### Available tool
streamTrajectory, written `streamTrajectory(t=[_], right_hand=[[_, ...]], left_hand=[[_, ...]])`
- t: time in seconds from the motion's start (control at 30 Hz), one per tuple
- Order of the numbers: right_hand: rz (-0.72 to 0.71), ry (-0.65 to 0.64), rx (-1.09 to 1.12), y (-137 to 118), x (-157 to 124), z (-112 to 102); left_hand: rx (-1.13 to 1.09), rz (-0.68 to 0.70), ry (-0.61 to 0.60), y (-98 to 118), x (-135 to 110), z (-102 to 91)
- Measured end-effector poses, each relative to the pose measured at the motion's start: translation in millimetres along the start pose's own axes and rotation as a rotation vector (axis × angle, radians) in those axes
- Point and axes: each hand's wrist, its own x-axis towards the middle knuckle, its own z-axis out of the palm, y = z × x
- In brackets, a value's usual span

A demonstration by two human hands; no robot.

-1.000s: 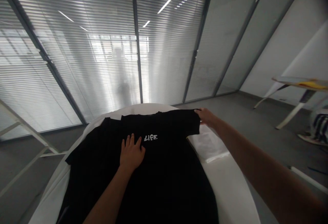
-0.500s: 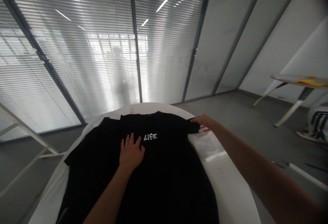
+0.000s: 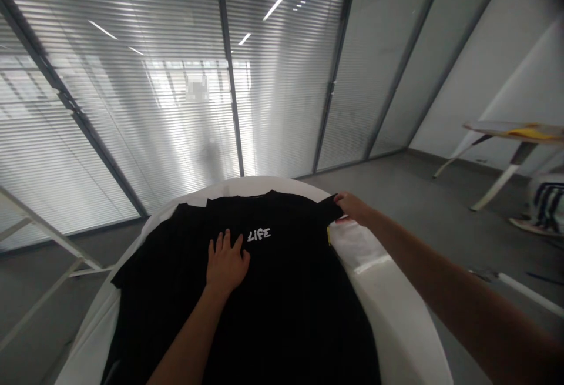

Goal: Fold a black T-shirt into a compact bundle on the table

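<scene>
A black T-shirt [image 3: 273, 291] with white "LIFE" lettering lies spread on a white rounded table [image 3: 396, 320]. My left hand [image 3: 226, 262] rests flat on the shirt's chest, fingers apart, just left of the lettering. My right hand [image 3: 351, 207] pinches the edge of the shirt's right sleeve at the table's far right side. A clear plastic bag [image 3: 359, 245] lies on the table beside that sleeve, just under my right forearm.
Glass walls with lowered blinds [image 3: 176, 97] stand behind the table. A white frame [image 3: 39, 226] stands at the left. Another table [image 3: 511, 138] with a yellow sheet stands at the right, with a striped object [image 3: 546, 203] on the floor by it.
My right hand has drawn the sleeve edge inward to the left, narrowing the sleeve. The left hand stays pressed in place.
</scene>
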Motion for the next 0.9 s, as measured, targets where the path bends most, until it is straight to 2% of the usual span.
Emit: streamTrajectory(t=[0.13,0.2,0.27,0.37,0.43,0.53,0.6,0.7,0.77,0.9], right_hand=[[0.012,0.100,-0.238,13,5,-3],[0.031,0.039,-0.312,17,4,-5],[0.058,-0.076,-0.383,19,0,-7],[0.032,-0.196,-0.493,17,-9,-5],[0.040,-0.237,-0.457,15,-16,-3],[0.146,-0.302,-0.367,10,-23,-6],[0.201,-0.319,-0.426,8,-23,-13],[0.202,-0.261,-0.488,6,-15,-21],[0.221,-0.207,-0.386,4,-6,-22],[0.272,-0.068,-0.260,7,12,-8]], left_hand=[[0.003,-0.005,-0.010,0,0,-1.0],[0.002,-0.004,-0.006,0,0,-0.8],[-0.006,-0.003,-0.004,0,0,-0.5],[-0.017,-0.001,-0.007,-1,0,-0.2],[-0.016,0.002,-0.004,-1,0,-0.4],[-0.016,0.007,0.003,-1,0,-0.9],[-0.016,0.005,-0.003,0,0,-1.0],[-0.011,0.001,-0.004,0,1,-0.8],[-0.008,0.003,0.009,0,1,-0.5],[-0.007,-0.002,0.005,1,0,-1.4]])
